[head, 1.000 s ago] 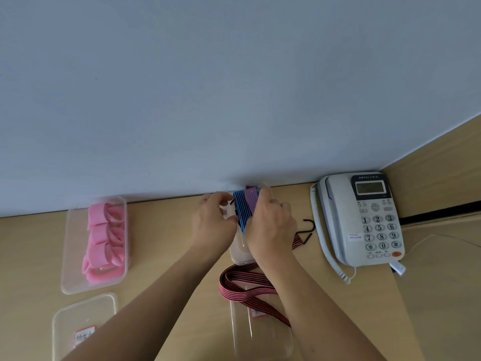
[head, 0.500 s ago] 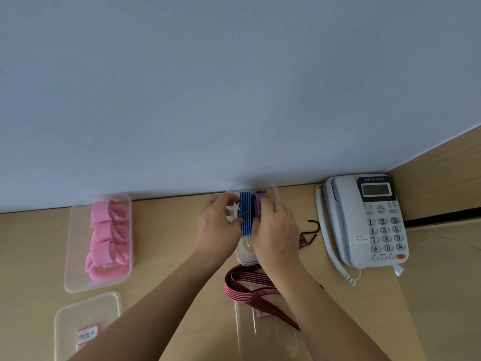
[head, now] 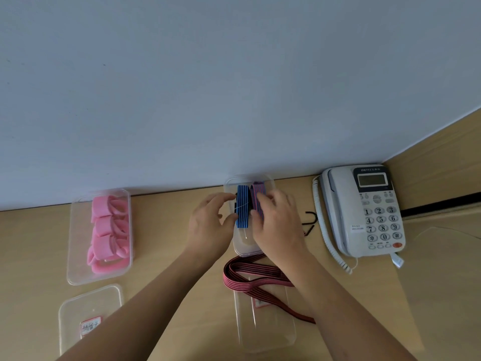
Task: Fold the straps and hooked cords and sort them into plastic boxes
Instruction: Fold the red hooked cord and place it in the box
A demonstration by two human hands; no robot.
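Folded blue cord [head: 242, 209] stands in clear box [head: 246, 247]; red cord [head: 250, 274] loose.
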